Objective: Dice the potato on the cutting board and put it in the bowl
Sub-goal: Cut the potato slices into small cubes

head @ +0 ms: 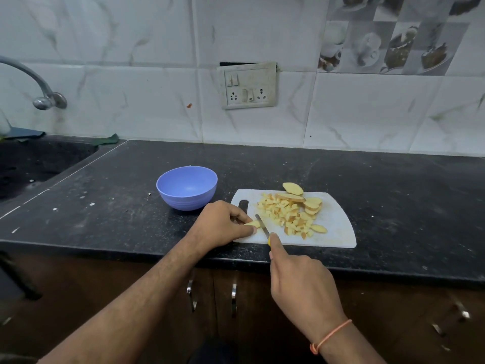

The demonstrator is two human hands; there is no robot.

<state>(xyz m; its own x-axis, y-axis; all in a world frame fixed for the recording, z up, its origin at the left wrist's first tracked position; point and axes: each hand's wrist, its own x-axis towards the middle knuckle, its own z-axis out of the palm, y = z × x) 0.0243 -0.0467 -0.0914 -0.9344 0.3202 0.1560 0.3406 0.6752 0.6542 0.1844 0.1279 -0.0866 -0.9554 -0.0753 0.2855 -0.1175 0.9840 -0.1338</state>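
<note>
One blue bowl (186,187), no potato inside

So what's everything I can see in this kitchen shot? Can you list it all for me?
bowl: one, lilac-blue, on the counter left of the board, nothing visible inside.
cutting board: one, white, at the counter's front edge.
diced potato: one pile, pale yellow, mid-board.
potato slices: several uncut, yellow, at the board's far and right side.
potato piece: one, yellow, under the blade at the board's left.
knife: one, steel blade, yellow handle, cutting that piece.
counter: one, black speckled.
switch panel: one, off-white, on the tiled wall.
tap: one, chrome, far left above the dark sink.
cabinet handles: two near the middle, metal, below the counter.
left hand: fingers steadying the potato piece.
right hand: gripping the knife; orange thread on the wrist.
</note>
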